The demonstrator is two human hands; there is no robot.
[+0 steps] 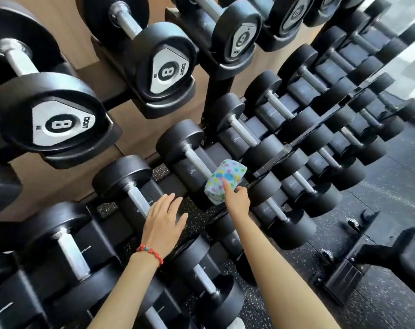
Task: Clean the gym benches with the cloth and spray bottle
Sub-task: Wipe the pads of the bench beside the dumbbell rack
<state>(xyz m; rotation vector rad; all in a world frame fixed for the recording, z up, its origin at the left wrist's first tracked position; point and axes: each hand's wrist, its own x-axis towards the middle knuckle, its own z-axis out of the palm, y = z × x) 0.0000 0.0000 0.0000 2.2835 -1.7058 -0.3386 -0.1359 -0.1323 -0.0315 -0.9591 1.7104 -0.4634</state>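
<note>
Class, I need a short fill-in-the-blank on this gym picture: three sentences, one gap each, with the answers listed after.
1. The right hand holds a spotted ____ over the lower rack.
2. The left hand wears a red ____ at the wrist.
3. The two nearest upper dumbbells are marked with the number ____.

Answers: cloth; bracelet; 8

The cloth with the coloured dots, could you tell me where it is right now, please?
In the head view the cloth sits just right of centre, draped over a dumbbell on the lower rack, with the right hand touching it.
</note>
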